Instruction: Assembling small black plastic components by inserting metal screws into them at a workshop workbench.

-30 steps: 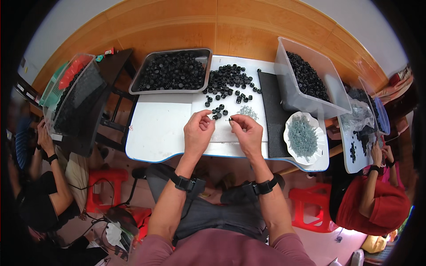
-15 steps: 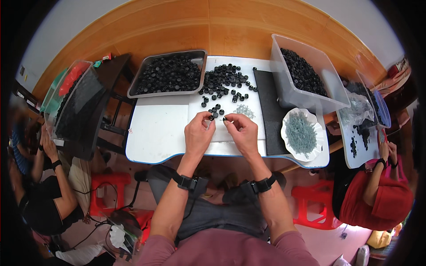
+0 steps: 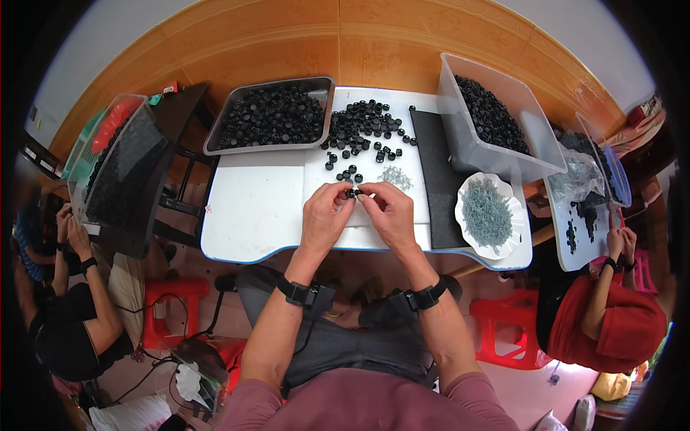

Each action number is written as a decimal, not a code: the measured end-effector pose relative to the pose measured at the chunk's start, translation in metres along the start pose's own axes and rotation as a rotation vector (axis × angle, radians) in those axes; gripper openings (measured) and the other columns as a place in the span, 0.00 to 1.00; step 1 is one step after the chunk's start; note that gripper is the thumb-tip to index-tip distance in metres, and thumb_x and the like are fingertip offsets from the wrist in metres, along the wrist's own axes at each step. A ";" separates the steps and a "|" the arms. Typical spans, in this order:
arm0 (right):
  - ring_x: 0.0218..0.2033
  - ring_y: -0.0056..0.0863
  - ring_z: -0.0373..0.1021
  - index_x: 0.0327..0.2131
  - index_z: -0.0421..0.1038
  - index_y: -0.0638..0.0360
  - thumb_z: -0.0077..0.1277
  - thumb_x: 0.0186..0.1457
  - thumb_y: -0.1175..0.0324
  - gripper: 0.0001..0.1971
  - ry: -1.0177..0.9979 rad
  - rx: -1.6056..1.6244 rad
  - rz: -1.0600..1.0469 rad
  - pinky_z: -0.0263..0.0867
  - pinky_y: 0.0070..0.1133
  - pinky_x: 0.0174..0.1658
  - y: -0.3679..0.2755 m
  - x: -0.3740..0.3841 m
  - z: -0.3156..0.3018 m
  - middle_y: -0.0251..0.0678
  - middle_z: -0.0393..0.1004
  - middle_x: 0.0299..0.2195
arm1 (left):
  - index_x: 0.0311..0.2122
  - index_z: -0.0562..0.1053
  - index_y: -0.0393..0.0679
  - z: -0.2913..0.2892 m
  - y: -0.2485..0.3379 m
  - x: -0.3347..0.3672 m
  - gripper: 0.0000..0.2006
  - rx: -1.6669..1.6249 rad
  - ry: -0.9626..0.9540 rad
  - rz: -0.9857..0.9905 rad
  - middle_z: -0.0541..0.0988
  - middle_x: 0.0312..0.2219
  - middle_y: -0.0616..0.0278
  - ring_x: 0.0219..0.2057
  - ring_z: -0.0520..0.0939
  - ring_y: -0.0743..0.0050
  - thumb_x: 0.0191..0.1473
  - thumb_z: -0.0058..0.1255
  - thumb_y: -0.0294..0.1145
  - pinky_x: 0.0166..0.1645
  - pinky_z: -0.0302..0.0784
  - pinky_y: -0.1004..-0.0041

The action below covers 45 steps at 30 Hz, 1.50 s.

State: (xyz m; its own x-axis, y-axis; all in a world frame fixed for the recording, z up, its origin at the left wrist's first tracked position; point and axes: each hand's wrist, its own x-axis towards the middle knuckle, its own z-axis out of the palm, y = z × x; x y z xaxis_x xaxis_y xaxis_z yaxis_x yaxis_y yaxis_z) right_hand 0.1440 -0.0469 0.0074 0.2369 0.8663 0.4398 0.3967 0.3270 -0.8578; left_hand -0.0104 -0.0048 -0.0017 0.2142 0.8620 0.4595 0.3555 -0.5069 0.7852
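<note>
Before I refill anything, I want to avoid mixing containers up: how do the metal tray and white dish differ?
The metal tray is rectangular, while the white dish is roundish with a scalloped rim. The tray is clearly larger than the dish. The tray holds rounded black pieces; the dish holds thin grey-green pieces. Both sit on the white table, filled with many small items.

- This looks like a small assembly workshop.
- A white table [image 3: 251,205] carries a tray [image 3: 266,149] and a bin [image 3: 492,159], each heaped with small black parts [image 3: 269,115].
- 2 red stools [image 3: 503,309] stand nearby.
- Other people [image 3: 622,323] sit on either side.
</note>
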 end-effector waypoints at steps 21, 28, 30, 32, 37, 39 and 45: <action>0.25 0.18 0.71 0.39 0.82 0.63 0.61 0.54 0.78 0.08 -0.025 -0.052 0.001 0.66 0.18 0.29 -0.002 0.000 -0.001 0.35 0.81 0.31 | 0.46 0.79 0.38 0.001 0.000 -0.002 0.14 -0.053 -0.062 -0.051 0.82 0.30 0.56 0.28 0.83 0.68 0.52 0.62 0.22 0.34 0.79 0.71; 0.28 0.28 0.76 0.39 0.82 0.63 0.61 0.55 0.77 0.08 -0.006 -0.024 -0.114 0.71 0.22 0.32 0.005 0.002 0.000 0.40 0.81 0.32 | 0.46 0.78 0.38 0.000 0.003 -0.002 0.14 -0.076 -0.075 -0.053 0.81 0.30 0.56 0.28 0.82 0.69 0.53 0.62 0.22 0.34 0.79 0.72; 0.27 0.25 0.75 0.38 0.82 0.63 0.61 0.55 0.77 0.07 -0.004 0.001 -0.068 0.70 0.21 0.31 0.004 0.002 0.001 0.39 0.81 0.32 | 0.46 0.78 0.38 0.001 0.001 -0.002 0.14 -0.076 -0.068 -0.046 0.82 0.30 0.56 0.28 0.83 0.69 0.53 0.62 0.23 0.34 0.79 0.72; 0.27 0.24 0.75 0.37 0.82 0.63 0.61 0.54 0.78 0.06 -0.006 0.031 0.043 0.70 0.20 0.31 0.004 0.000 0.002 0.39 0.81 0.31 | 0.46 0.78 0.37 0.001 0.000 -0.002 0.14 -0.076 -0.062 -0.038 0.82 0.31 0.56 0.28 0.83 0.68 0.53 0.62 0.23 0.34 0.79 0.71; 0.26 0.20 0.74 0.36 0.82 0.63 0.61 0.54 0.78 0.05 -0.008 0.055 0.098 0.69 0.19 0.30 0.010 0.000 0.001 0.37 0.81 0.31 | 0.45 0.78 0.38 -0.001 0.002 -0.001 0.13 -0.059 -0.102 -0.050 0.82 0.31 0.54 0.29 0.84 0.65 0.54 0.63 0.24 0.35 0.80 0.70; 0.27 0.21 0.74 0.36 0.82 0.64 0.61 0.54 0.79 0.05 -0.008 0.065 0.065 0.69 0.19 0.30 0.007 0.001 0.001 0.37 0.81 0.31 | 0.46 0.77 0.38 0.000 0.000 -0.002 0.13 -0.065 -0.107 -0.048 0.82 0.31 0.53 0.30 0.84 0.64 0.54 0.63 0.25 0.35 0.80 0.69; 0.30 0.25 0.76 0.36 0.81 0.64 0.60 0.54 0.80 0.06 -0.015 0.098 -0.013 0.71 0.20 0.34 0.005 0.003 0.000 0.38 0.81 0.31 | 0.44 0.78 0.39 -0.001 0.003 0.000 0.13 -0.091 -0.112 -0.128 0.83 0.29 0.56 0.28 0.84 0.71 0.54 0.64 0.27 0.35 0.80 0.73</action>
State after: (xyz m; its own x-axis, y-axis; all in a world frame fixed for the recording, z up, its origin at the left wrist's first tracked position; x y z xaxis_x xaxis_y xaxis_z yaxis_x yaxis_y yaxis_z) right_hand 0.1465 -0.0423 0.0045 0.2190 0.8672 0.4473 0.3111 0.3724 -0.8744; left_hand -0.0104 -0.0064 0.0009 0.2747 0.9108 0.3082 0.3036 -0.3863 0.8710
